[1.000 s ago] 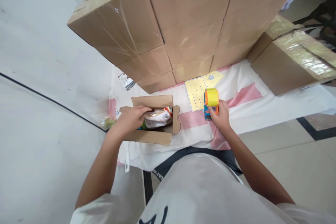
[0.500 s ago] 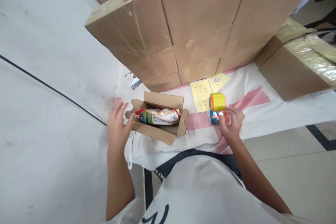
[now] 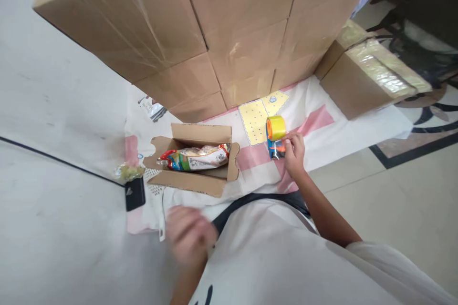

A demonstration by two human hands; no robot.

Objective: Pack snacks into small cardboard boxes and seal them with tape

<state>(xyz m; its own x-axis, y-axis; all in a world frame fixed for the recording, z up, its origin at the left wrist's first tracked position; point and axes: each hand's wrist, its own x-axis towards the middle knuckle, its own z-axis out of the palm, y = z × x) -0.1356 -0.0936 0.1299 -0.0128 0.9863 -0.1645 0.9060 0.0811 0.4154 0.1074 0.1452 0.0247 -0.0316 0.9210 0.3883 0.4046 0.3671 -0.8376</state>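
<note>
My right hand (image 3: 296,151) has its thumb and fingers closed on the near right part of a tape dispenser (image 3: 274,138), blue and orange with a roll of yellow tape on top. The dispenser rests on the cloth. An open cardboard box (image 3: 189,183) lies left of it, flaps spread outward. Inside is a shiny food packet (image 3: 200,158) in red, white, blue and green. My left hand (image 3: 191,233) is in front of the box, close to my shirt and away from the table things. Motion smears its fingers.
Stacked taped cartons (image 3: 246,52) rise behind the box; more cartons (image 3: 361,76) stand at the right. A white slotted turner (image 3: 162,217), a black phone-like object (image 3: 135,194) and a crumpled wrapper (image 3: 129,172) lie at the left by the wall. A silvery packet (image 3: 153,108) sits farther back.
My left hand has moved from the box's left end back towards my body, uncovering the black object and wrapper. My right hand stays at the tape dispenser. The view has shifted.
</note>
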